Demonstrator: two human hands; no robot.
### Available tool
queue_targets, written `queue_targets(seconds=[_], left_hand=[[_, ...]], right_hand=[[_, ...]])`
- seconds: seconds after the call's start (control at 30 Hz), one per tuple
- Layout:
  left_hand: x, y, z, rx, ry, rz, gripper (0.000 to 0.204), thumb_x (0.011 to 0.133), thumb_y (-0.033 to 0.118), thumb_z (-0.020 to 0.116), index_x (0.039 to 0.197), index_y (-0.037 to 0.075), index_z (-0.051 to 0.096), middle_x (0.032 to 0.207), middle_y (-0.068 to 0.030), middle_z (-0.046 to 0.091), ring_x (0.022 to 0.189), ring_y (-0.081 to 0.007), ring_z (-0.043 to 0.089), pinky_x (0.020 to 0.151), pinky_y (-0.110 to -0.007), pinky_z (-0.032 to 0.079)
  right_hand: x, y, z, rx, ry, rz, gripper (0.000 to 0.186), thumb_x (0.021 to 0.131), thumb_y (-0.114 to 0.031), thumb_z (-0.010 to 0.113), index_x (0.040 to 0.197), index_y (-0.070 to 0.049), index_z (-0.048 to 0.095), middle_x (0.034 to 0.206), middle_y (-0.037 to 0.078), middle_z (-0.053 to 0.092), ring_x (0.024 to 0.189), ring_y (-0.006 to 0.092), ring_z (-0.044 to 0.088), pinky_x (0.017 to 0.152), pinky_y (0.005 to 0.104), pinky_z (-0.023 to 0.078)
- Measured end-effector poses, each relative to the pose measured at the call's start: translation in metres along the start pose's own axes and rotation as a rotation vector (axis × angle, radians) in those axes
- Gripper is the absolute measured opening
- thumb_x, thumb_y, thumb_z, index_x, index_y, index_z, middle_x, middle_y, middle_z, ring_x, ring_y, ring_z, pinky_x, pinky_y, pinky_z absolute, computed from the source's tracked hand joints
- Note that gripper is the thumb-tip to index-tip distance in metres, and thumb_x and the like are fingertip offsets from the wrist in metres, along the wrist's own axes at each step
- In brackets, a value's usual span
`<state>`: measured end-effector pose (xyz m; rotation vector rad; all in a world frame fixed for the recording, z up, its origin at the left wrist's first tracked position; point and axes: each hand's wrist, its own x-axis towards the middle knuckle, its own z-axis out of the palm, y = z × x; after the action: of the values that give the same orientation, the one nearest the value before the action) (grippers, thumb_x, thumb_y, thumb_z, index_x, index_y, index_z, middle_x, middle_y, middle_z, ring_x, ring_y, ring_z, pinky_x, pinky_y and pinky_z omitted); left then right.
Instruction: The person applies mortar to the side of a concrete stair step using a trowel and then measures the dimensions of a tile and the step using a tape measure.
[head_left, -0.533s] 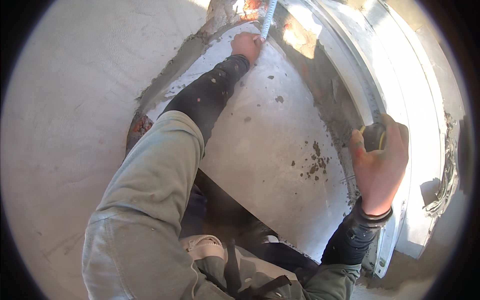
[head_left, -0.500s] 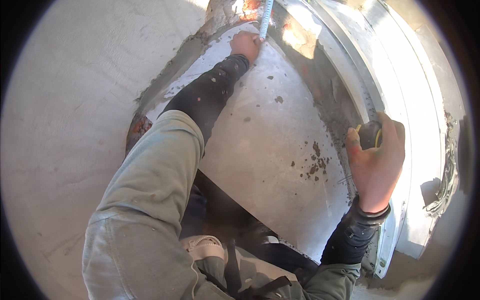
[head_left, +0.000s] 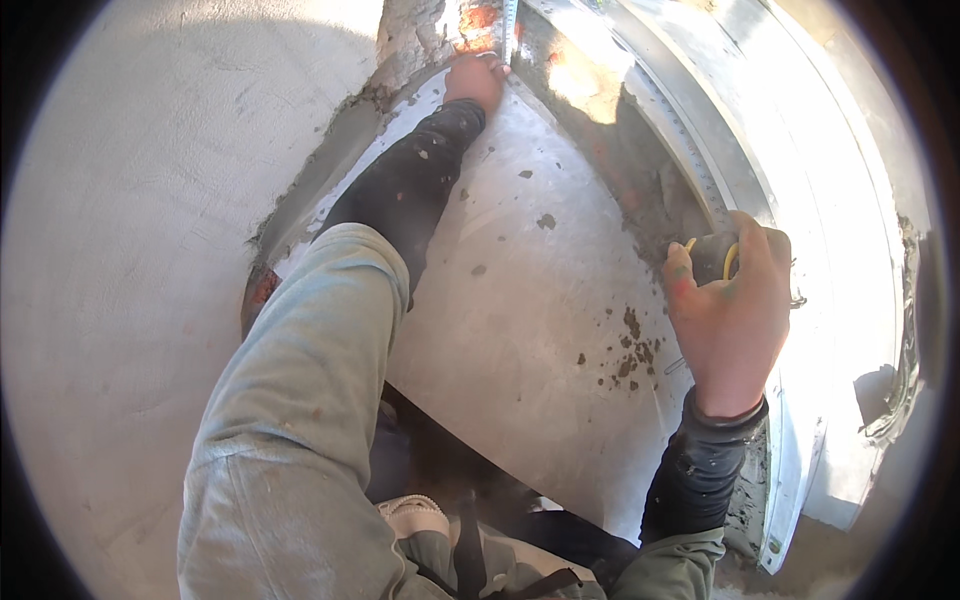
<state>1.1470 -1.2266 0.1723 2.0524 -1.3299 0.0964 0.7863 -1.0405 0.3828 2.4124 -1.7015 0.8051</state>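
My right hand [head_left: 732, 330] is closed around a dark tape measure [head_left: 713, 258] with yellow edging, beside the long metal strip at the right. From its case the graduated blade [head_left: 712, 190] runs away along that strip. At the far end of a smooth grey sheet [head_left: 530, 330], my left hand [head_left: 475, 84] pinches a pale graduated tape blade [head_left: 510, 35], which continues upward out of the picture. Whether both blade stretches join is not visible. The left fingertips are partly hidden behind the hand. Crumbs of mortar [head_left: 632, 350] lie on the sheet, left of my right hand.
A plastered wall [head_left: 170, 230] fills the left. Rough mortar and exposed red brick [head_left: 478, 20] lie at the far end. Long metal strips [head_left: 785, 470] curve along the right, with a lump of mortar [head_left: 880, 395] beyond. A dark gap [head_left: 470, 450] shows below the sheet's near edge.
The whole view has shifted slightly. Both hands sit a little further left in the picture, the left one also slightly higher. Each keeps its hold on the tape measure or its blade.
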Motion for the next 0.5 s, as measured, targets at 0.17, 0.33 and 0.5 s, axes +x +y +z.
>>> queue_targets(seconds=[0.17, 0.33, 0.5], left_hand=[[0.012, -0.011, 0.013, -0.008, 0.055, -0.005, 0.034, 0.097, 0.037, 0.057, 0.101, 0.008, 0.073, 0.098, -0.0224, 0.067, 0.096, -0.0391, 0.065, 0.085, -0.049, 0.050], [0.021, -0.011, 0.017, 0.023, 0.045, 0.076, 0.034, 0.097, 0.036, 0.057, 0.097, 0.005, 0.070, 0.086, -0.0239, 0.067, 0.086, -0.0420, 0.066, 0.081, -0.049, 0.051], [0.018, -0.006, 0.014, 0.037, 0.074, 0.097, 0.033, 0.097, 0.036, 0.057, 0.096, 0.006, 0.070, 0.086, -0.0232, 0.067, 0.086, -0.0420, 0.065, 0.080, -0.049, 0.051]], right_hand=[[0.007, -0.003, 0.009, -0.001, -0.030, 0.045, 0.046, 0.071, -0.019, 0.081, 0.110, -0.002, 0.063, 0.099, 0.013, 0.055, 0.082, 0.0308, 0.065, 0.068, 0.0405, 0.054], [0.012, -0.002, 0.021, -0.007, -0.015, 0.039, 0.045, 0.071, -0.019, 0.081, 0.108, -0.001, 0.063, 0.099, 0.014, 0.055, 0.084, 0.0319, 0.065, 0.069, 0.0414, 0.054], [0.015, -0.007, 0.028, 0.002, -0.055, 0.060, 0.046, 0.072, -0.020, 0.082, 0.109, -0.001, 0.063, 0.102, 0.015, 0.055, 0.086, 0.0333, 0.065, 0.070, 0.0413, 0.054]])
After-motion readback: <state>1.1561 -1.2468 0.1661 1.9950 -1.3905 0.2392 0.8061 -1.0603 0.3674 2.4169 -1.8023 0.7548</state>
